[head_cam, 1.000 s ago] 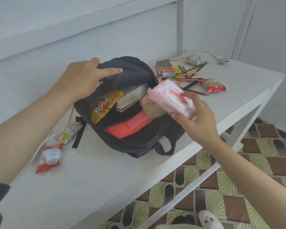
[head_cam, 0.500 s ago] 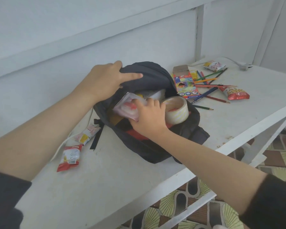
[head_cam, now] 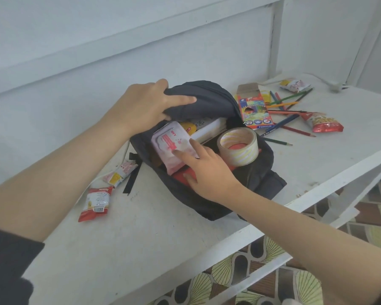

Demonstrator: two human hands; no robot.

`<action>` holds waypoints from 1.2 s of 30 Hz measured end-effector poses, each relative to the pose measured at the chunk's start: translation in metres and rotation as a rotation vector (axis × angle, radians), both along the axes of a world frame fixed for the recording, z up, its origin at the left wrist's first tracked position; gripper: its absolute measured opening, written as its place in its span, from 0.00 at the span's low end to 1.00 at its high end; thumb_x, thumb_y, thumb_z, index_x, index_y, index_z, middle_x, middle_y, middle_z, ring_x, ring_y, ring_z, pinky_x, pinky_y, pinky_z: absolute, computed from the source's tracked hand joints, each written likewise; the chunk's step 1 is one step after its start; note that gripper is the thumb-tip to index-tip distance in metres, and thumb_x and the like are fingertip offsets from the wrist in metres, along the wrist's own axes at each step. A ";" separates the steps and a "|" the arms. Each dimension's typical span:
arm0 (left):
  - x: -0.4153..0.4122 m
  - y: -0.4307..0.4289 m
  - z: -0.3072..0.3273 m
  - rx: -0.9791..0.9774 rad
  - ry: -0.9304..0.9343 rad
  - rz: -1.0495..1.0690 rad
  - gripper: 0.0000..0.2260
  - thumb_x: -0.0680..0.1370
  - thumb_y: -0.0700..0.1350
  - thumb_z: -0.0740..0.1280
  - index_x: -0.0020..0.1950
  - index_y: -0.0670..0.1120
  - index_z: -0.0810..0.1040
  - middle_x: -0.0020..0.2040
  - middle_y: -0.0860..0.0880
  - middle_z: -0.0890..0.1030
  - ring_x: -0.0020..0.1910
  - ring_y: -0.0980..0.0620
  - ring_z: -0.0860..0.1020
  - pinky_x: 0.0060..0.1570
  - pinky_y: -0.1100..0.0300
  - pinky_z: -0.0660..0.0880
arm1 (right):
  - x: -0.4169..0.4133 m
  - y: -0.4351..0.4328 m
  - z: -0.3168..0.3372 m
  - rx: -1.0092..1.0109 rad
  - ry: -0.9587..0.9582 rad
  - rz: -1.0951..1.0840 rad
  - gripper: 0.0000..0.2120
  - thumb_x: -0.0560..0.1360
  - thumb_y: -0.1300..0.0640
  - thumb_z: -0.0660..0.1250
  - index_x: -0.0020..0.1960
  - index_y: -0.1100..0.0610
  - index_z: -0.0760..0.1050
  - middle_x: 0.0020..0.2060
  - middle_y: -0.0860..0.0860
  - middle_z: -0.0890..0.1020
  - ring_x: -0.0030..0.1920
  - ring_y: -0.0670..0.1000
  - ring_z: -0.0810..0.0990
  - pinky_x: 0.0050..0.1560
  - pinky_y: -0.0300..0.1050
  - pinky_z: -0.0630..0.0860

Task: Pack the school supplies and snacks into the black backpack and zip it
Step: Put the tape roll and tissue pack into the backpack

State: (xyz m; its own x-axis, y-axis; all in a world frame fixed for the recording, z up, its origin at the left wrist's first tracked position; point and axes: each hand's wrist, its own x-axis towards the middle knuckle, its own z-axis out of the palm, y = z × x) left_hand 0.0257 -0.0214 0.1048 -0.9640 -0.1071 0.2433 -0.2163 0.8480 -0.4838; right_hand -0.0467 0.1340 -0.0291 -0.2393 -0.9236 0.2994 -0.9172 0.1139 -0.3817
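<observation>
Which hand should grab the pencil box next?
Right. The right hand only rests on the wipes pack, nearer the pencil box; the left hand holds the backpack open.

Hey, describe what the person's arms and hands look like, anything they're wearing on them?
The left hand and right hand are bare: no gloves, rings, watch or bracelet show. Both forearms are uncovered. A dark, black-looking sleeve covers the upper left arm; the right arm is bare as far as the frame clearly shows.
</observation>
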 end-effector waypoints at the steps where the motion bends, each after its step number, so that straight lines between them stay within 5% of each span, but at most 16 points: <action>1: 0.001 0.000 0.000 0.003 -0.008 0.012 0.28 0.75 0.48 0.69 0.72 0.62 0.63 0.42 0.45 0.66 0.34 0.46 0.68 0.31 0.57 0.65 | 0.000 -0.001 -0.002 0.010 0.017 0.006 0.26 0.78 0.54 0.59 0.74 0.44 0.58 0.76 0.58 0.55 0.72 0.62 0.59 0.68 0.56 0.62; 3: 0.002 0.001 -0.001 0.010 -0.005 0.023 0.27 0.75 0.53 0.68 0.72 0.63 0.63 0.43 0.45 0.66 0.34 0.46 0.68 0.32 0.57 0.64 | 0.004 -0.002 -0.006 -0.001 0.077 0.008 0.24 0.77 0.57 0.61 0.72 0.47 0.64 0.74 0.59 0.60 0.69 0.65 0.64 0.65 0.58 0.66; 7: 0.004 0.004 -0.001 0.052 0.025 0.026 0.22 0.76 0.58 0.61 0.71 0.64 0.63 0.42 0.46 0.66 0.34 0.47 0.68 0.32 0.58 0.63 | 0.012 0.001 -0.012 -0.064 0.100 -0.043 0.25 0.63 0.69 0.71 0.58 0.55 0.79 0.60 0.61 0.77 0.50 0.65 0.79 0.43 0.52 0.77; 12: 0.006 0.006 -0.003 0.065 0.095 -0.001 0.18 0.79 0.55 0.55 0.70 0.61 0.67 0.41 0.45 0.66 0.32 0.45 0.69 0.31 0.56 0.64 | 0.010 -0.002 -0.025 0.090 0.045 0.072 0.29 0.74 0.65 0.56 0.75 0.55 0.58 0.77 0.53 0.49 0.64 0.61 0.68 0.61 0.51 0.68; 18: 0.010 0.007 -0.007 0.027 0.130 -0.118 0.17 0.79 0.47 0.61 0.68 0.57 0.71 0.40 0.39 0.72 0.30 0.45 0.68 0.29 0.59 0.64 | -0.002 -0.029 -0.028 0.145 0.212 0.106 0.32 0.75 0.45 0.36 0.77 0.53 0.48 0.77 0.54 0.44 0.76 0.54 0.53 0.74 0.53 0.45; 23: 0.012 0.005 -0.008 -0.014 0.163 -0.168 0.21 0.75 0.40 0.69 0.67 0.56 0.74 0.38 0.45 0.63 0.30 0.49 0.62 0.26 0.60 0.62 | -0.007 -0.058 -0.015 0.231 0.283 0.091 0.26 0.82 0.45 0.42 0.77 0.48 0.40 0.76 0.50 0.37 0.77 0.51 0.45 0.73 0.56 0.37; 26: 0.013 0.004 -0.007 -0.022 0.168 -0.149 0.22 0.76 0.40 0.69 0.67 0.57 0.73 0.38 0.44 0.66 0.31 0.49 0.62 0.26 0.59 0.63 | -0.003 -0.065 -0.006 0.226 0.315 0.073 0.27 0.82 0.48 0.48 0.78 0.52 0.47 0.77 0.53 0.43 0.76 0.54 0.50 0.74 0.57 0.46; 30: 0.013 0.005 -0.005 -0.008 0.162 -0.139 0.20 0.77 0.41 0.67 0.67 0.57 0.73 0.39 0.41 0.70 0.31 0.47 0.65 0.27 0.58 0.64 | 0.003 -0.058 -0.011 0.046 0.455 0.044 0.22 0.73 0.49 0.60 0.63 0.57 0.76 0.64 0.61 0.75 0.61 0.61 0.76 0.57 0.54 0.74; 32: 0.013 0.006 -0.006 -0.008 0.164 -0.143 0.19 0.78 0.43 0.65 0.67 0.57 0.72 0.39 0.40 0.70 0.31 0.47 0.64 0.28 0.58 0.65 | 0.002 -0.055 -0.015 0.059 0.536 0.036 0.26 0.76 0.46 0.50 0.69 0.55 0.71 0.67 0.59 0.72 0.68 0.59 0.70 0.67 0.59 0.66; 34: 0.013 0.008 -0.006 -0.004 0.180 -0.148 0.18 0.78 0.43 0.66 0.67 0.57 0.73 0.40 0.40 0.70 0.32 0.48 0.63 0.28 0.58 0.64 | 0.000 -0.055 -0.018 0.113 0.546 0.076 0.27 0.80 0.44 0.42 0.77 0.51 0.51 0.76 0.56 0.52 0.76 0.55 0.49 0.73 0.59 0.43; 36: 0.014 0.009 -0.007 0.004 0.184 -0.141 0.18 0.78 0.44 0.65 0.67 0.57 0.73 0.41 0.39 0.72 0.33 0.48 0.64 0.28 0.57 0.64 | -0.004 -0.057 -0.017 0.184 0.472 0.083 0.27 0.81 0.42 0.38 0.77 0.48 0.40 0.76 0.52 0.40 0.76 0.52 0.37 0.71 0.58 0.32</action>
